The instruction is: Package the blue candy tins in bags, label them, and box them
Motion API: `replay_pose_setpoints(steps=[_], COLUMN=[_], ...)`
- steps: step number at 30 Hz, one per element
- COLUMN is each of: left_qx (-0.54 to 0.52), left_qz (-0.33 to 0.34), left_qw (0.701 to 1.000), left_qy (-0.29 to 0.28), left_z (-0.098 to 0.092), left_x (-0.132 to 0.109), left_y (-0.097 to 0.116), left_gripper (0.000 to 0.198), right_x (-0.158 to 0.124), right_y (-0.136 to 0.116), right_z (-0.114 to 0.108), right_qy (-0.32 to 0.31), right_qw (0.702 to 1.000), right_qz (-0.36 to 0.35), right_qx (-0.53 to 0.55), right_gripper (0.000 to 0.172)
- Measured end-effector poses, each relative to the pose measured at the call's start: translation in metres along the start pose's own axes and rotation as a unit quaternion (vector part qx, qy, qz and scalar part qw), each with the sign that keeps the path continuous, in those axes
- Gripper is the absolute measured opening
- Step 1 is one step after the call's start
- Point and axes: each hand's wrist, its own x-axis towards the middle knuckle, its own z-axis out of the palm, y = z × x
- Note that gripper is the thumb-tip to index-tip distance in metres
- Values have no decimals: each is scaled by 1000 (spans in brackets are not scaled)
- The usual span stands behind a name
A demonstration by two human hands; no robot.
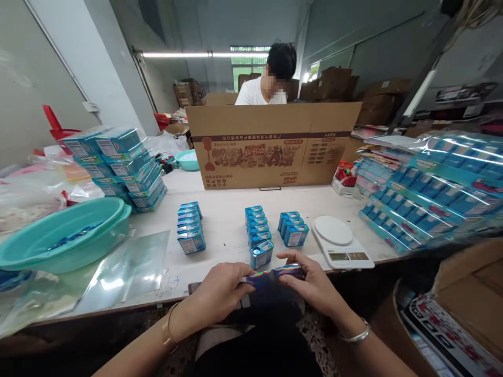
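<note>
A thin, clear, glossy plastic piece [271, 273] with rainbow glints along its edge stretches between my hands at the table's front edge. My left hand [220, 291] pinches its left end between thumb and fingers. At the other end, my right hand [312, 285] grips it with the thumb below and the fingers curled over. Just beyond stands a small blue box [261, 254], at the near end of a row of similar blue boxes [257, 222]. To the right sits a shorter row [294, 230], to the left another row [190, 230]. Whether the plastic piece is a sheet or a sleeve, I cannot tell.
A white digital scale [341, 241] lies right of the boxes. Wrapped blue packs are stacked left [121, 162] and right [440, 193]. Teal basins [113, 214] and clear plastic sheets [145, 262] lie left. Behind a large carton [271, 173] stands another person [251, 91].
</note>
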Motion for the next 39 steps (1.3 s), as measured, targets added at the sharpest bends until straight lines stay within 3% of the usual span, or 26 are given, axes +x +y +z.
replay_pose_setpoints(steps=[3,5,7,9,12,14,16,23,32,36,39], left_qx=[-12,-56,-100,-139,-196,-234,-263,-302,-369,-365,-366], left_qz=[-18,-19,-19,-20,-14,-8,-5,2,-21,-36,-31], left_qw=[999,997,993,988,978,970,963,952,927,928,928], left_qy=[-25,-48,-62,-66,-70,-68,-67,-56,-64,-64,-69], left_z=[2,6,13,19,25,26,25,26,27,26,22], left_x=[6,11,16,22,29,31,32,27,26,23,20], left_y=[-10,-19,-26,-31,-34,-36,-39,-47,-53,-54,-52], left_gripper=[16,9,7,8,14,19,21,25,33,33,39], right_x=[14,19,20,18,16,18,22,30,22,22,24], right_y=[17,29,33,27,10,3,3,13,20,17,14], right_z=[-4,-5,-2,5,22,33,41,48,48,48,49], right_qy=[-23,-23,30,82,39,1,2,38,51,41,59], right_qw=[999,998,987,949,883,860,851,867,832,846,871], right_qz=[36,35,-35,-164,-320,-358,-374,-363,-414,-419,-376], right_qx=[6,-48,-151,-256,-341,-363,-370,-340,-367,-328,-310], right_gripper=[29,28,32,39,42,38,35,34,32,30,36])
